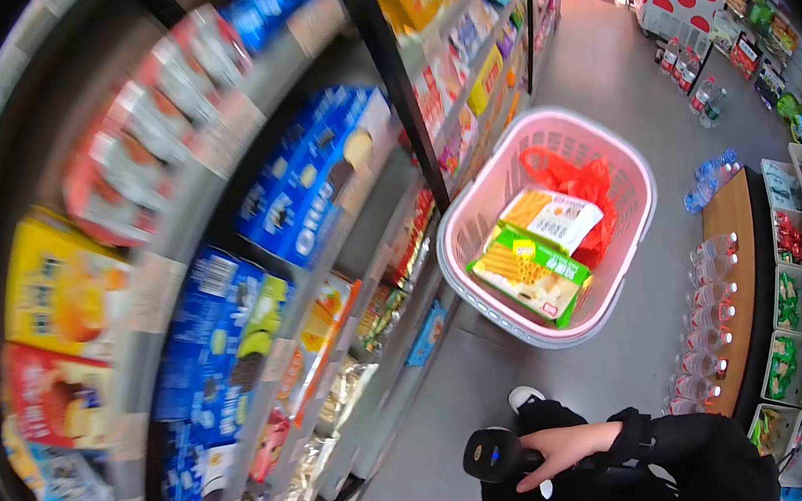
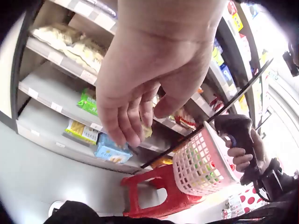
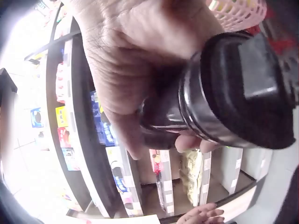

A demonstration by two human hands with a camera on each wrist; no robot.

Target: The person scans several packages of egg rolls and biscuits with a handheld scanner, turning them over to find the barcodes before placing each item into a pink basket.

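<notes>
My right hand (image 1: 574,448) grips a black handheld barcode scanner (image 1: 494,455), held low in front of my body. In the left wrist view, its fingers wrap the scanner's handle (image 2: 248,151). My left hand (image 2: 154,70) hangs with loosely curled fingers and nothing in them, in front of the lower shelves; only its fingers show at the bottom of the head view. Ahead stands a pink basket (image 1: 456,254) with a pale rim. Inside lie a green snack pack (image 1: 532,275), a white-and-yellow pack (image 1: 551,219) and a red plastic bag (image 1: 586,185).
A red stool (image 2: 163,186) is under the basket. Shelving at left bears blue Oreo boxes (image 1: 313,176), a yellow box (image 1: 64,289) and other snacks. Along the right, bottles (image 1: 710,314) line the floor beside a wooden-topped ledge (image 1: 728,213) and snack bins (image 1: 787,296). The aisle floor (image 1: 587,61) runs ahead.
</notes>
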